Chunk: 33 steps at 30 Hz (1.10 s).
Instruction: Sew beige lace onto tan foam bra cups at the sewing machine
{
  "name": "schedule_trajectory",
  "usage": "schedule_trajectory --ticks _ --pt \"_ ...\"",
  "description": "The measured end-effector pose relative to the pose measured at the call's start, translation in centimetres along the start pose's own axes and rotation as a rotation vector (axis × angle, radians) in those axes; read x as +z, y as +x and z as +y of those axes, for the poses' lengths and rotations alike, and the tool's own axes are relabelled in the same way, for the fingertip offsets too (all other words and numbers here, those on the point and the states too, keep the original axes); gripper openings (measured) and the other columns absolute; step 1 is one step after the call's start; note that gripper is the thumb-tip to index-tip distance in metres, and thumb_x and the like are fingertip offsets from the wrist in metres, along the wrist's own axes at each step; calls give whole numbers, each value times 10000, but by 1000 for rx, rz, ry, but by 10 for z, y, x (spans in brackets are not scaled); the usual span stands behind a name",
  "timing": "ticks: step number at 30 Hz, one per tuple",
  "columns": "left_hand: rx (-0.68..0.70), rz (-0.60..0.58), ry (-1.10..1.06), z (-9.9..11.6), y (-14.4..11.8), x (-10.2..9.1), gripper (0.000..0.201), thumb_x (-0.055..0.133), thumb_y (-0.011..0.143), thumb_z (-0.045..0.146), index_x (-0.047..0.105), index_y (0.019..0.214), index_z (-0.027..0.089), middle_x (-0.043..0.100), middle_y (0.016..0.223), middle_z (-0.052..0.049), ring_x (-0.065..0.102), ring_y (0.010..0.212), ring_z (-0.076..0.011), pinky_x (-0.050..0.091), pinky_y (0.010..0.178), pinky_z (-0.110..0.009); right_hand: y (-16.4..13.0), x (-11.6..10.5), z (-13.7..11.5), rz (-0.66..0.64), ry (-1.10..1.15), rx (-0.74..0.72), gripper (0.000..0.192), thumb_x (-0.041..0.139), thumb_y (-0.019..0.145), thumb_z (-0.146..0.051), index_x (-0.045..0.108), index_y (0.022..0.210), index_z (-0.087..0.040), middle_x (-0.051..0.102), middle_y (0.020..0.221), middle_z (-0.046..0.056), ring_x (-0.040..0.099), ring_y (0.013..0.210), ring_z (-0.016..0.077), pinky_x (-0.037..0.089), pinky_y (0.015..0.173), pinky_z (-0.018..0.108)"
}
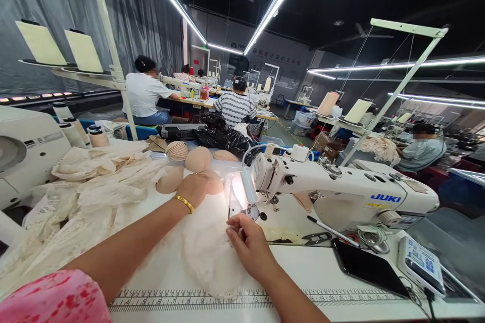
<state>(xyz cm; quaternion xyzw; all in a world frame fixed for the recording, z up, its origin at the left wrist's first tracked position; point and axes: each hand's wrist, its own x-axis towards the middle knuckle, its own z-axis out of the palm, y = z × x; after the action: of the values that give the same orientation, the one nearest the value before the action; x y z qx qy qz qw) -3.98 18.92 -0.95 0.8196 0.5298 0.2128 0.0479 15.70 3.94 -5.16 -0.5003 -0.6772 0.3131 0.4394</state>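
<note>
My left hand [194, 189], with a gold bracelet at the wrist, reaches over the pile of beige bra cups. Its fingers close at the edge of one bra cup [215, 185]; their tips are partly hidden. More cups lie around it, including a rounded one [198, 159] behind and a striped one [177, 151]. Close to the needle area of the white sewing machine [341, 186], my right hand [250, 245] has thumb and forefinger pinched at the edge of a thin cream fabric piece [210, 257]. That piece lies flat on the table below the lit needle.
Cream lace fabric [102, 186] is heaped on the left. A ruler strip [170, 299] runs along the front edge. Thread snips [317, 238], a black phone [369, 266] and a white device [421, 265] lie on the right. Several people sit at other machines beyond.
</note>
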Motion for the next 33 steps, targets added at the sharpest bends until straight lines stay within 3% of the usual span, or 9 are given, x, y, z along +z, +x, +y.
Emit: schedule_trajectory --ticks 6,10,13,18,21,25,29,31,33 --pt "-139 201 -89 8 -23 -37 145 520 948 281 632 936 189 732 941 -81 709 941 -299 552 838 -424 1 -6 -6 36 59 54 126 586 951 -324 643 993 -220 624 784 -1 570 717 184 444 682 305" --pt "-205 180 -639 26 -71 -57 288 622 854 457 569 1000 214 702 858 -29 701 792 -238 588 700 -347 4 -10 -6 11 278 199 200 621 946 -407 620 1022 -221 653 732 -16 593 684 178 429 647 284" --pt "-261 32 -950 39 -109 -53 380 714 810 528 554 971 223 651 775 1 669 738 -221 586 644 -323 5 -14 -5 -9 358 285 290 623 946 -505 626 1034 -228 672 744 -17 588 652 168 424 632 276" --pt "-317 -63 -1003 48 -137 -32 417 750 791 574 554 914 227 604 749 15 611 727 -199 561 616 -296 -5 -26 -9 5 331 265 467 511 989 -660 669 1093 -233 703 861 11 629 757 184 473 756 319" --pt "-313 -84 -1002 48 -141 -19 409 718 812 597 543 885 235 586 739 27 610 732 -198 580 645 -312 -14 -28 -13 1 277 216 447 616 952 -625 670 1158 -233 711 890 22 647 822 209 493 794 347" --pt "-221 -99 -783 45 -142 -19 366 647 870 598 588 918 240 671 842 -4 676 755 -225 595 680 -347 -25 -25 -19 72 128 122 303 741 892 -339 691 1179 -258 744 916 19 678 928 236 513 884 384" --pt "94 -28 -557 60 -131 -44 464 701 860 494 612 1261 280 675 1325 -88 666 1181 -319 554 1019 -468 -34 -21 -33 41 -70 -142 297 648 965 -216 679 1252 -289 786 1021 26 703 957 219 525 892 369" --pt "260 -124 -570 71 -122 -57 583 719 837 370 540 1386 297 652 1377 -80 629 1244 -300 511 1078 -450 -38 -22 -42 -25 -143 -313 351 592 985 -153 635 1303 -297 799 1052 24 707 965 213 533 888 365" --pt "317 -343 -647 78 -114 -62 582 698 820 300 534 1379 291 712 1210 -42 677 1085 -257 549 970 -388 -41 -25 -49 -67 -198 -416 389 555 988 -108 606 1320 -304 798 1060 24 704 957 209 542 871 361"
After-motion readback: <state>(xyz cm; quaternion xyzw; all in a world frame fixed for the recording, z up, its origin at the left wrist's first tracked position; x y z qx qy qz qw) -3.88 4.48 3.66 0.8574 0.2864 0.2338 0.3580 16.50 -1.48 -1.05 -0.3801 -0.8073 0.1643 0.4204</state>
